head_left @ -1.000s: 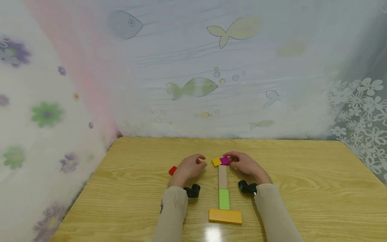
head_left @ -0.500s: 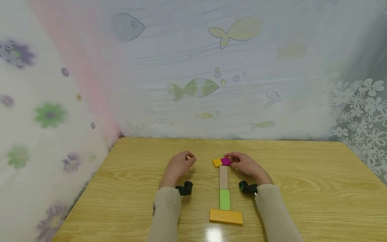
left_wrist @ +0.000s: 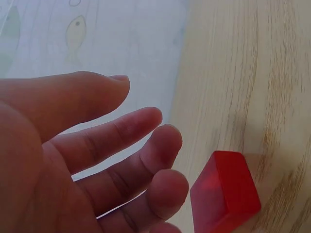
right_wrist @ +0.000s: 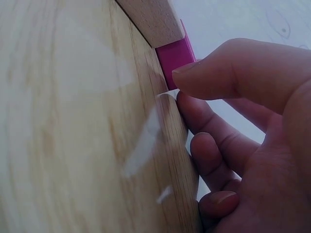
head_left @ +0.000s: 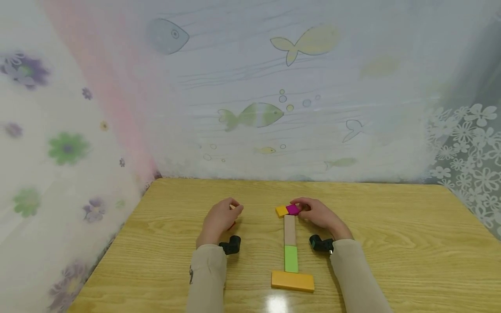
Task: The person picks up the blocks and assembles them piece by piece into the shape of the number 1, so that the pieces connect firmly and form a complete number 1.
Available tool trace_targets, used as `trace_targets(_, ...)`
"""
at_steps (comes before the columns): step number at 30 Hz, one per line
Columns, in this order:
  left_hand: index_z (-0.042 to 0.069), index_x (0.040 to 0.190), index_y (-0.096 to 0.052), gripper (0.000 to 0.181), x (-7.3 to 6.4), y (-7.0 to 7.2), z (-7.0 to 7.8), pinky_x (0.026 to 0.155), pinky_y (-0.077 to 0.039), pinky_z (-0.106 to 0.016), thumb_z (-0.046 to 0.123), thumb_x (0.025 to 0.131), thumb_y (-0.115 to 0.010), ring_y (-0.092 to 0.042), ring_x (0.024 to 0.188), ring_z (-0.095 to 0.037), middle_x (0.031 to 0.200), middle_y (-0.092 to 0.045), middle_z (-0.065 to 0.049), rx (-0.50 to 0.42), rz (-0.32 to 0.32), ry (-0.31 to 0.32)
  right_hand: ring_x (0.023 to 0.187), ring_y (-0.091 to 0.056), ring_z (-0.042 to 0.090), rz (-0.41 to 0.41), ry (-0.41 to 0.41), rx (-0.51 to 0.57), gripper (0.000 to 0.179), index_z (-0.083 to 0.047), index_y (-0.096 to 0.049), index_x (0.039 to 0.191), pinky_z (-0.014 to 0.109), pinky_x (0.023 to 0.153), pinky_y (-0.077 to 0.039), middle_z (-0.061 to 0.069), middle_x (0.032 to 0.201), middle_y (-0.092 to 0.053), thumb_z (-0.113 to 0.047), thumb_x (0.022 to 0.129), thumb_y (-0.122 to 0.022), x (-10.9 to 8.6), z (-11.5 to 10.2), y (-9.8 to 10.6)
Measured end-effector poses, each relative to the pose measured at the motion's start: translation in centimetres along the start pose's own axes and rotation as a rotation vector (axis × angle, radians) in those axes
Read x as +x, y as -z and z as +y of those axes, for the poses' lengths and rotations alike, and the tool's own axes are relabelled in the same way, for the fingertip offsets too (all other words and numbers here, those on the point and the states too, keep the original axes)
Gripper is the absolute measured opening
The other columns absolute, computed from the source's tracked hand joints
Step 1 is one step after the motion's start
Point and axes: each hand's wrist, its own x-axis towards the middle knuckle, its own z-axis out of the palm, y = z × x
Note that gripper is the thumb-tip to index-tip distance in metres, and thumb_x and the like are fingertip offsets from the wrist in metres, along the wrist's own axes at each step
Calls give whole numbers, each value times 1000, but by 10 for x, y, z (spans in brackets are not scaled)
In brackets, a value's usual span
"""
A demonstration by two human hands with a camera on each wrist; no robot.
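Note:
My left hand [head_left: 219, 219] hovers over the left part of the table, fingers loosely bent and holding nothing. Close to its fingertips lies a red block [left_wrist: 226, 194]; in the head view the hand covers most of it. At the centre, my right hand [head_left: 318, 214] holds a magenta block [head_left: 292, 209] by its right end, between thumb and fingers. That block touches a yellow block [head_left: 281, 211] on its left. Below the pair, a beige block [head_left: 289, 230], a green block [head_left: 291, 258] and a crosswise orange block [head_left: 292, 281] form a column.
The wooden table [head_left: 399, 243] runs back to a fish-patterned curtain [head_left: 250, 143]. A flowered curtain [head_left: 66, 182] hangs along the left side. A black wrist camera [head_left: 231, 245] sits at the left wrist, another camera [head_left: 321, 243] at the right.
My left hand has moved left, away from the yellow block and over the red block, which earlier showed on the hand's left side. The right hand stays at the magenta block.

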Motion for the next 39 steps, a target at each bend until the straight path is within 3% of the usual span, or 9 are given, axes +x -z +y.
trace_targets(6, 16, 115, -54, 33, -1, 3, -5, 70, -43, -38, 37, 90, -50, -55, 78, -18, 101, -59, -4, 37, 25, 43, 77, -46, 20, 2, 13, -2, 38, -13, -55, 120, 31, 66, -38, 5, 97, -54, -3, 83, -53, -1, 0, 0)
trace_targets(12, 14, 119, -51, 40, -2, 11, -16, 70, -42, -38, 40, 90, -48, -54, 78, -22, 95, -60, -5, 66, 41, 110, 76, -46, 20, 2, 8, 11, 37, -11, -55, 119, 31, 65, -38, 7, 96, -54, -2, 83, -54, -4, -5, 0)
trace_targets(20, 10, 116, -51, 42, -2, 17, -28, 73, -40, -40, 42, 89, -47, -52, 87, -25, 105, -58, -8, 82, 20, 173, 76, -46, 20, 6, 8, 13, 37, -12, -55, 119, 30, 64, -39, 6, 97, -54, -4, 83, -54, 0, 0, -1)
trace_targets(28, 6, 105, -54, 37, -7, 16, -26, 61, -39, -30, 38, 87, -54, -54, 61, -16, 68, -63, -1, 30, -94, 164, 78, -46, 20, -2, -11, 20, 38, -12, -55, 120, 31, 66, -38, 6, 98, -54, -4, 83, -55, 0, -1, 0)
trace_targets(33, 8, 101, -55, 33, -7, 15, -23, 62, -39, -31, 37, 85, -57, -54, 63, -16, 69, -62, -1, 44, -95, 155, 78, -46, 20, 0, -6, 21, 37, -12, -55, 120, 30, 66, -38, 7, 98, -54, -4, 83, -55, 0, -2, 1)
trace_targets(39, 9, 103, -56, 37, -7, 14, -21, 68, -41, -36, 36, 79, -65, -52, 75, -19, 84, -60, -1, 143, -67, 149, 76, -45, 20, -2, 21, 26, 37, -10, -55, 120, 31, 64, -38, 7, 97, -54, -2, 83, -54, -2, -2, -2)
